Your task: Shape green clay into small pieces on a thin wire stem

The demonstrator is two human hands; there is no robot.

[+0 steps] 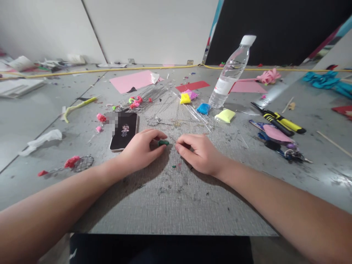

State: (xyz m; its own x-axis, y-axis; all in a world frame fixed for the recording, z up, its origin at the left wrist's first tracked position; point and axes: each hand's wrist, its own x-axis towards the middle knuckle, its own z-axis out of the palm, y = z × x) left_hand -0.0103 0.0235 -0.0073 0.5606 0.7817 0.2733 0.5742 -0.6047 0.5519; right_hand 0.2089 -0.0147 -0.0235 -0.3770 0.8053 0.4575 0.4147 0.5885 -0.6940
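A small dark green lump (163,142), which looks like modelling clay, sticks out between the thumb and fingers of my left hand (141,148). Just across a narrow gap, my right hand (203,152) is closed in a pinch with thumb against forefinger. Whatever it may hold is hidden. A tiny green bit (173,167) lies on the grey tabletop (176,205) below and between the hands. Beyond my fingers rests a twisted wire piece (154,121). A phone (125,132) with a lit screen lies beside my left hand.
Yellow (185,98), blue (203,108) and pale yellow clay packets (225,115) lie ahead near a tilted-looking water bottle (229,73). Black-and-yellow pliers (279,119) and keys (291,154) are right. A wire ring with a red flower (82,163) sits left, near my forearm.
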